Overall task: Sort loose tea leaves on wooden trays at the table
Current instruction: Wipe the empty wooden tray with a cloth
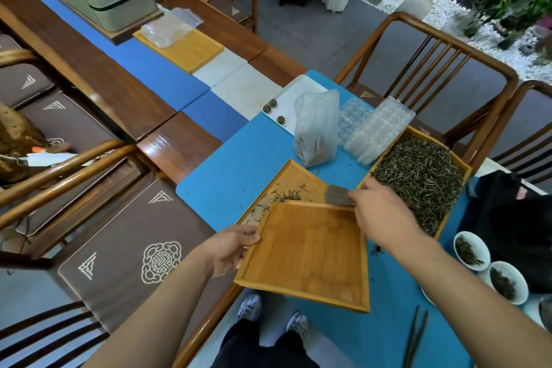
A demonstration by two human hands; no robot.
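My left hand [231, 248] grips the left rim of an empty wooden tray [307, 254], lifted and tilted over a second wooden tray [298, 179] that holds a few scattered tea leaves [286, 196]. My right hand [379, 212] holds a small dark scoop [337, 195] at the far edge of the lifted tray. To the right, a third wooden tray [464, 172] is full of loose tea leaves [421, 179].
A plastic bag with leaves [316, 128], clear plastic moulds [379, 128] and a white tray with tea balls [286, 98] lie beyond. Two white bowls of leaves [472, 251] and dark tongs [416, 334] sit at the right. Wooden chairs surround the table.
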